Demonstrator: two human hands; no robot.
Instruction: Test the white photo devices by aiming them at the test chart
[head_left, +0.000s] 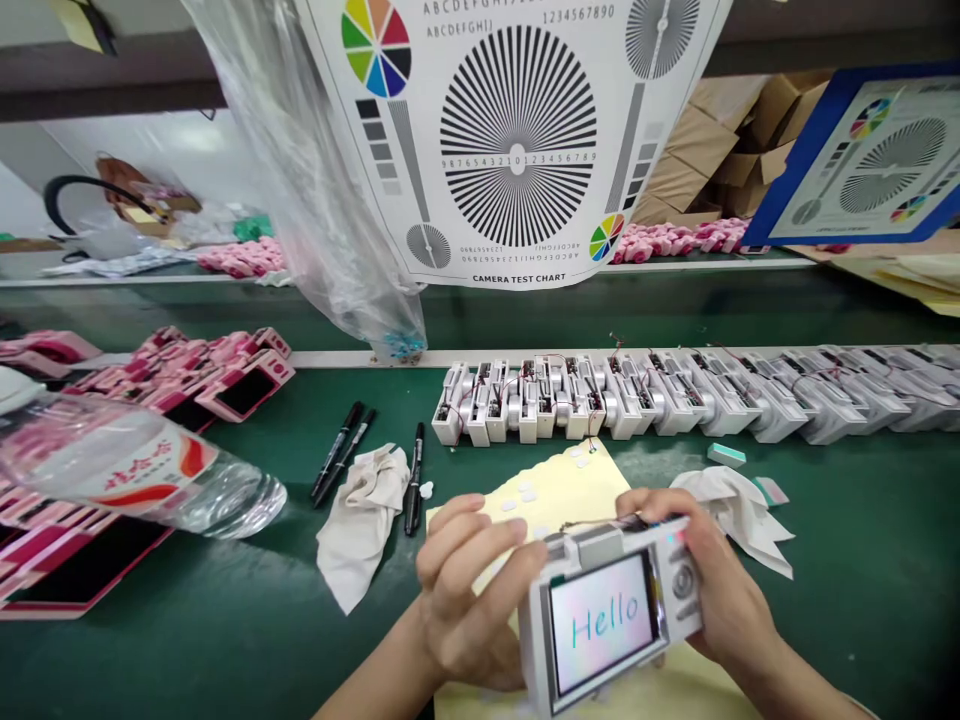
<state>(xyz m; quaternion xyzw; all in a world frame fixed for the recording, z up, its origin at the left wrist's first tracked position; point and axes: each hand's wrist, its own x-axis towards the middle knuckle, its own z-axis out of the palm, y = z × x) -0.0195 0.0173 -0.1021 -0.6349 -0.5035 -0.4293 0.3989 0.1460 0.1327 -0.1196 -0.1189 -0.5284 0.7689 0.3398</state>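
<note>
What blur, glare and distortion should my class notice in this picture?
Head view: the silver camera looks slightly soft, though its bright screen reads clearly; the hanging test chart is sharper; the green tabletop shows pale sheen; the bottle looks stretched, perhaps by the lens.

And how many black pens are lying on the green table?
3: two pens side by side, left of the leftmost cloth, one pen right of it. Others could be hidden.

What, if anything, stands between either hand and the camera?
Nothing visible. The right hand grips the right end of the camera; the left hand is at the other end, though its exact contact is unclear.
</note>
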